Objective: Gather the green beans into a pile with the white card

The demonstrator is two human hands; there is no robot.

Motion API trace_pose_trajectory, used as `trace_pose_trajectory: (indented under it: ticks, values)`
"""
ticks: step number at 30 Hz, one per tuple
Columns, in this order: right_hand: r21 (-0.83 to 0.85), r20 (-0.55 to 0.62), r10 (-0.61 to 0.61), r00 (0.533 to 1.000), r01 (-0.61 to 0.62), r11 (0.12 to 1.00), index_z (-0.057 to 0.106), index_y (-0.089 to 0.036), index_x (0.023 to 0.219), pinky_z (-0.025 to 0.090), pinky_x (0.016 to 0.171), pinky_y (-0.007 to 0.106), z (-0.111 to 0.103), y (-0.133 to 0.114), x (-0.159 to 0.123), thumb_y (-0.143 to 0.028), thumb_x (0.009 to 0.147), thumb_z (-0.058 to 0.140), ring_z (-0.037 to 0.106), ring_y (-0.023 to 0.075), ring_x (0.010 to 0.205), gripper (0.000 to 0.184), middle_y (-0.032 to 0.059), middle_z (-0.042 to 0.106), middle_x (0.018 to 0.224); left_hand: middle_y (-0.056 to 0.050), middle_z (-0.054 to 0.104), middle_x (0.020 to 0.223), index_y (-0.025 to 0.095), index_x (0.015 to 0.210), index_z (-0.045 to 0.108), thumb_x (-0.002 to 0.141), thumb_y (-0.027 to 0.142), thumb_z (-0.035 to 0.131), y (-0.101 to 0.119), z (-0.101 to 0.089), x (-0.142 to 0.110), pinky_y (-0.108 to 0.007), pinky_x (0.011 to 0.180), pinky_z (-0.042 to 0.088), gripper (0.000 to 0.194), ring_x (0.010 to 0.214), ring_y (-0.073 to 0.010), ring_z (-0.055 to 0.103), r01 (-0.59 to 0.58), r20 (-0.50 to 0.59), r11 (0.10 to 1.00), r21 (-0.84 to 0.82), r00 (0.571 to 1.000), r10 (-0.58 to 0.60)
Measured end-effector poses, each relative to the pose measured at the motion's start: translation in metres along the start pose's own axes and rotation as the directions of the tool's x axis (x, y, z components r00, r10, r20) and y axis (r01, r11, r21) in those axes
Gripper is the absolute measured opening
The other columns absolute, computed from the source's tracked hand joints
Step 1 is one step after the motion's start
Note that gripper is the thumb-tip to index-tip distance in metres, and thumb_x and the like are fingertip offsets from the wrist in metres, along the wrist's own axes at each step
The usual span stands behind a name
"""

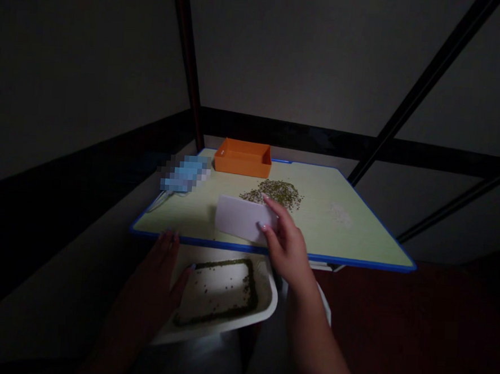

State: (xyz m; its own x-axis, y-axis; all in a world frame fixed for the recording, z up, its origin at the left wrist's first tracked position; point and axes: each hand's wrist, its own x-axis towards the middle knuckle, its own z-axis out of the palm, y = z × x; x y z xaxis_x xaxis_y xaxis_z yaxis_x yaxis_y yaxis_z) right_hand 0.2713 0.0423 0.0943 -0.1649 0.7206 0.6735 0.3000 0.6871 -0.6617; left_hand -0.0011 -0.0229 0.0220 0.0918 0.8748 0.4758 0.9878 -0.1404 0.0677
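My right hand (pixel 289 240) pinches a flat white card (pixel 242 217) by its right end, thumb in front and index finger along the top. The card stands tilted on the table near its front edge. Just behind it lies a loose pile of small green beans (pixel 281 193). My left hand (pixel 157 280) is in shadow over the left side of a white tray (pixel 270 301), fingers stretched toward the table edge and thumb apart. Whether it touches the rim cannot be told. More green beans (pixel 252 286) line the tray's floor edges, with several scattered in its middle.
An orange box (pixel 243 158) stands at the back of the pale table (pixel 315 236), which has a blue rim. A pixelated blue item (pixel 185 173) lies at the left, with a white cord beside it. Small pale grains (pixel 340 214) lie at the right. Walls rise behind.
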Motion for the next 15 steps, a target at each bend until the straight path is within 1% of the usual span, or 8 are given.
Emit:
trace_pose_trajectory:
  ticks: [3,5,9,11,13,15]
  values:
    - [0.017,0.077,-0.007,0.997,0.006,1.000,0.053,-0.026,0.137,0.051,0.102,0.034,0.018,-0.001,0.002,-0.014,0.094,0.048,0.059,0.0183,0.126,0.044,0.0062,0.063,0.136,-0.020,0.042,0.154,0.007,0.145,0.038,0.091,0.056,0.029,0.000,-0.001,0.000,-0.047,0.113,0.042,0.073,0.145,-0.0294,0.038,0.002,0.006,1.000,-0.007,1.000,-0.002]
    - [0.032,0.095,0.000,0.996,-0.004,0.999,0.056,-0.025,0.131,0.052,0.099,0.032,0.022,0.000,0.003,-0.016,0.094,0.048,0.062,0.0183,0.121,0.039,0.0062,0.066,0.131,-0.019,0.042,0.154,0.007,0.145,0.037,0.091,0.055,0.029,0.000,-0.001,0.000,-0.047,0.114,0.041,0.073,0.145,-0.0289,0.037,0.008,0.007,1.000,-0.006,1.000,-0.008]
    - [0.066,0.110,0.005,0.994,-0.013,0.998,0.057,-0.024,0.128,0.051,0.101,0.033,0.015,0.007,0.002,-0.018,0.095,0.050,0.062,0.0181,0.119,0.035,0.0069,0.066,0.128,-0.019,0.042,0.154,0.006,0.145,0.037,0.091,0.054,0.029,0.000,-0.001,-0.001,-0.046,0.114,0.041,0.072,0.145,-0.0288,0.037,0.007,0.010,1.000,0.006,1.000,-0.007]
    - [0.065,0.093,-0.002,0.996,-0.004,0.998,0.056,-0.024,0.128,0.052,0.099,0.034,0.008,0.011,0.001,-0.020,0.095,0.051,0.062,0.0188,0.119,0.034,0.0074,0.065,0.128,-0.018,0.041,0.155,0.007,0.146,0.036,0.091,0.053,0.030,0.000,-0.002,-0.001,-0.046,0.114,0.041,0.072,0.145,-0.0284,0.037,0.009,0.007,1.000,0.006,1.000,-0.010]
    - [0.036,0.047,-0.006,0.999,0.005,0.999,0.056,-0.025,0.128,0.056,0.092,0.034,0.002,0.012,-0.001,-0.022,0.095,0.052,0.064,0.0195,0.113,0.034,0.0080,0.065,0.128,-0.017,0.040,0.156,0.009,0.147,0.034,0.090,0.052,0.032,0.000,-0.002,-0.001,-0.046,0.114,0.041,0.072,0.146,-0.0276,0.035,0.002,0.012,1.000,0.002,1.000,-0.002]
    - [-0.027,-0.022,0.013,1.000,-0.014,1.000,0.053,-0.025,0.133,0.059,0.079,0.031,-0.004,0.008,-0.003,-0.023,0.095,0.052,0.068,0.0186,0.099,0.038,0.0091,0.065,0.128,-0.018,0.040,0.155,0.008,0.147,0.034,0.090,0.052,0.032,-0.001,-0.002,-0.001,-0.045,0.114,0.041,0.072,0.146,-0.0278,0.036,-0.008,0.007,1.000,0.006,1.000,0.008]
